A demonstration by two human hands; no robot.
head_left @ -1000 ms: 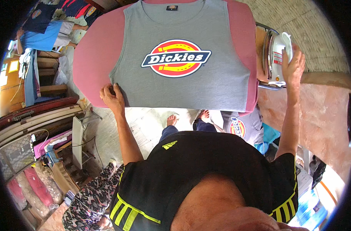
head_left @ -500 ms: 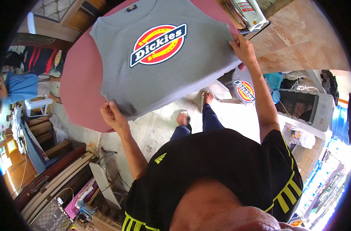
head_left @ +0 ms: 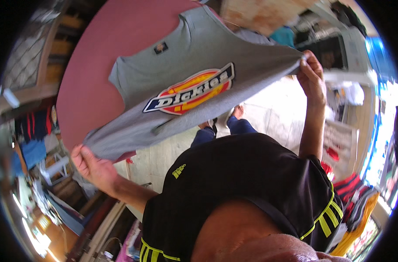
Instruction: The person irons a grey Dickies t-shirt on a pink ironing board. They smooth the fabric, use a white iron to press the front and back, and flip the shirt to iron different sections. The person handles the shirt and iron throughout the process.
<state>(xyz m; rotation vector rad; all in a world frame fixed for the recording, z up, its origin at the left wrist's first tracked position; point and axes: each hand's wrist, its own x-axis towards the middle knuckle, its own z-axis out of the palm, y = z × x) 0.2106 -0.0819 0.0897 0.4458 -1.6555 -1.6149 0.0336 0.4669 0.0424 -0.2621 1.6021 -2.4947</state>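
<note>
A grey sleeveless shirt (head_left: 216, 48) with a red, yellow and dark-blue print lies partly over a maroon rounded tabletop (head_left: 87, 83). Its neckline, with a small dark label, is on the far side. Between my hands the hem is stretched wide and hangs past the near edge of the tabletop. My left hand (head_left: 92, 167) pinches the hem's left corner near the tabletop's near-left edge. Out to the right, my right hand (head_left: 313, 77) grips the opposite corner, held out beyond the tabletop.
Pale floor tiles (head_left: 268, 107) show between my body and the table, with my feet below the hem. A white crate (head_left: 342, 144) and a stack of folded clothes (head_left: 356, 196) stand at the right. Dark and blue clothes (head_left: 32, 153) and a white stool (head_left: 55, 168) are at the left.
My hands have spread farther apart, pulling the hem wide and taut. The shirt has slid toward me and to the right, its print tilting. The view has turned, and the metal appliance at the far right is gone from it.
</note>
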